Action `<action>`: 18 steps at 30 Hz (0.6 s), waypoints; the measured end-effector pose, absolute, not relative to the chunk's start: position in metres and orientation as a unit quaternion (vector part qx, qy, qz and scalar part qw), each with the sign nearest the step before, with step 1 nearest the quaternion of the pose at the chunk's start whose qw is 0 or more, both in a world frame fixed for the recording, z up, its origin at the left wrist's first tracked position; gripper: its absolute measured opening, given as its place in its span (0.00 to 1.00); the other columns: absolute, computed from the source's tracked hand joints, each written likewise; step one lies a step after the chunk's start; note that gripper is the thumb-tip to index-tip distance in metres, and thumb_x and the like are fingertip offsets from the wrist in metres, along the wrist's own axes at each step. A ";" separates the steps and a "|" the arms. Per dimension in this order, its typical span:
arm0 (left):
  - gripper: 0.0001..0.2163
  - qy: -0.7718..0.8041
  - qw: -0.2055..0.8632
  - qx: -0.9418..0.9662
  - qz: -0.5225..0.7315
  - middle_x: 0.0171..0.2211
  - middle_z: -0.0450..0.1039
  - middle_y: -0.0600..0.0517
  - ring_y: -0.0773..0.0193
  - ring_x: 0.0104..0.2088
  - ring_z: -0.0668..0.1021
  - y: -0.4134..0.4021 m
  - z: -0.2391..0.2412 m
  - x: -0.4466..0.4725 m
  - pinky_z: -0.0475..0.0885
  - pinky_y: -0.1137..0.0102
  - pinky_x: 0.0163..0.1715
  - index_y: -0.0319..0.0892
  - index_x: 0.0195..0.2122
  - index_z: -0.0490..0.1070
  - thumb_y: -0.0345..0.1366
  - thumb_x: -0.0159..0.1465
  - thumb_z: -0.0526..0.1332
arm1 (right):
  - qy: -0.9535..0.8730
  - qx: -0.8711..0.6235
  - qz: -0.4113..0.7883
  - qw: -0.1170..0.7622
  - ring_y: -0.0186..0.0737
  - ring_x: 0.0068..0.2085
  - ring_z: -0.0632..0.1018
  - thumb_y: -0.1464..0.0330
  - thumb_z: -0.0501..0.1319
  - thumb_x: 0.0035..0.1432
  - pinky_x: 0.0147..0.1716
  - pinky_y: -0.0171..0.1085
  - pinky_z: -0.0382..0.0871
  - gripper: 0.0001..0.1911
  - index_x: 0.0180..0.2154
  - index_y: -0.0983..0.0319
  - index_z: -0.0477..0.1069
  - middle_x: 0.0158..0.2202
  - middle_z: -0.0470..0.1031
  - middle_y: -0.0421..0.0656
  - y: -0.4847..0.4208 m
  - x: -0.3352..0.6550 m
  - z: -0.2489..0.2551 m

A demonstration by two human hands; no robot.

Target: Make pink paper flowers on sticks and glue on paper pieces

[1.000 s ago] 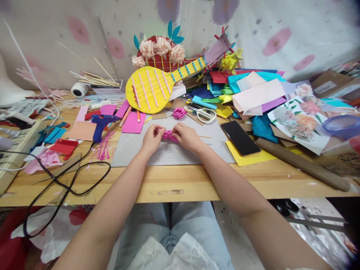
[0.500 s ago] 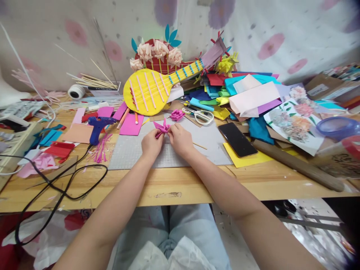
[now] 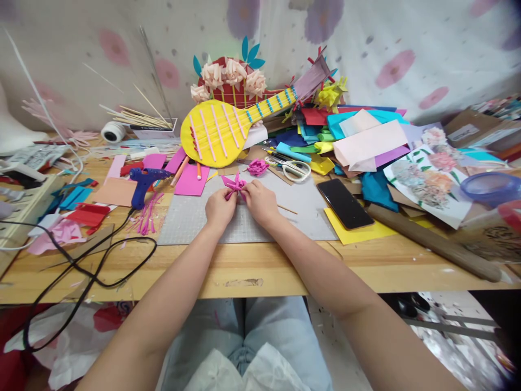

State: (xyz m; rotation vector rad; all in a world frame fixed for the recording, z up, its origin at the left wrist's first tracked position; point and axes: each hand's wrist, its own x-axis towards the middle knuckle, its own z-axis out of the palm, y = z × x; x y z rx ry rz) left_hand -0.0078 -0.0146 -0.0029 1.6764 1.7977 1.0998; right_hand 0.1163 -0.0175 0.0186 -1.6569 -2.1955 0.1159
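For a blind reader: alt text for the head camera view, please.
The left hand and right hand pinch a pink paper flower over a grey cutting mat on a cluttered wooden table. Blue glue gun at left, yellow paper guitar behind, scissors and black phone at right.

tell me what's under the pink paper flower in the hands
The pink paper flower, pinched by the left hand and right hand, is over a grey cutting mat on the wooden table. The hands cover the mat right beneath it.
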 end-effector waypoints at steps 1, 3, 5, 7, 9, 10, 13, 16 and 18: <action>0.08 0.654 0.218 0.610 0.389 0.27 0.75 0.51 0.62 0.30 0.74 -0.015 -0.002 -0.008 0.63 0.70 0.30 0.45 0.29 0.73 0.40 0.56 0.55 | -0.782 -0.592 0.039 0.192 0.40 0.40 0.72 0.66 0.45 0.63 0.33 0.36 0.61 0.15 0.42 0.60 0.68 0.42 0.70 0.47 -0.018 0.116 0.019; 0.09 0.662 0.208 0.617 0.371 0.27 0.75 0.51 0.62 0.29 0.74 -0.016 -0.001 -0.007 0.62 0.70 0.29 0.45 0.28 0.73 0.40 0.57 0.55 | -0.781 -0.593 0.032 0.192 0.40 0.40 0.72 0.66 0.45 0.63 0.32 0.36 0.60 0.15 0.42 0.60 0.68 0.42 0.70 0.46 -0.018 0.116 0.019; 0.09 0.666 0.200 0.624 0.356 0.26 0.74 0.51 0.62 0.28 0.73 -0.017 0.001 -0.006 0.61 0.70 0.28 0.45 0.28 0.72 0.41 0.57 0.54 | -0.783 -0.591 0.027 0.191 0.40 0.40 0.72 0.66 0.46 0.62 0.32 0.36 0.60 0.14 0.41 0.60 0.68 0.42 0.70 0.46 -0.018 0.116 0.019; 0.08 0.670 0.192 0.628 0.346 0.25 0.73 0.52 0.62 0.27 0.72 -0.018 0.003 -0.006 0.60 0.70 0.27 0.45 0.27 0.72 0.41 0.56 0.55 | -0.786 -0.589 0.026 0.186 0.40 0.40 0.71 0.66 0.46 0.62 0.32 0.36 0.60 0.14 0.41 0.60 0.68 0.42 0.70 0.46 -0.019 0.116 0.018; 0.06 0.680 0.176 0.622 0.347 0.26 0.72 0.52 0.62 0.27 0.72 -0.019 0.007 -0.009 0.60 0.70 0.27 0.45 0.26 0.70 0.40 0.54 0.57 | -0.789 -0.587 0.024 0.181 0.40 0.40 0.71 0.67 0.47 0.62 0.32 0.35 0.60 0.13 0.41 0.60 0.68 0.42 0.70 0.46 -0.019 0.117 0.017; 0.06 0.687 0.160 0.614 0.353 0.26 0.72 0.52 0.62 0.28 0.71 -0.020 0.010 -0.011 0.60 0.70 0.27 0.45 0.25 0.69 0.40 0.54 0.58 | -0.791 -0.585 0.023 0.179 0.40 0.41 0.71 0.67 0.47 0.62 0.32 0.35 0.59 0.13 0.40 0.59 0.69 0.41 0.70 0.46 -0.019 0.118 0.016; 0.02 0.690 0.115 0.602 0.386 0.30 0.70 0.53 0.65 0.28 0.71 -0.020 0.016 -0.020 0.60 0.70 0.28 0.44 0.25 0.66 0.35 0.53 0.58 | -0.805 -0.566 0.021 0.178 0.40 0.42 0.70 0.67 0.48 0.61 0.32 0.35 0.59 0.12 0.40 0.59 0.69 0.41 0.70 0.45 -0.018 0.121 0.013; 0.06 0.656 0.153 0.621 0.400 0.28 0.70 0.55 0.67 0.26 0.70 -0.018 0.017 -0.027 0.61 0.71 0.28 0.45 0.33 0.65 0.33 0.52 0.58 | -0.820 -0.543 0.021 0.177 0.39 0.43 0.70 0.68 0.48 0.61 0.33 0.34 0.59 0.13 0.39 0.58 0.70 0.40 0.71 0.45 -0.017 0.125 0.010; 0.11 0.633 0.183 0.639 0.397 0.27 0.71 0.56 0.66 0.27 0.71 -0.017 0.014 -0.027 0.61 0.71 0.28 0.46 0.37 0.64 0.34 0.52 0.59 | -0.826 -0.534 0.024 0.176 0.39 0.43 0.70 0.68 0.49 0.60 0.33 0.34 0.60 0.12 0.38 0.58 0.71 0.40 0.71 0.45 -0.017 0.126 0.009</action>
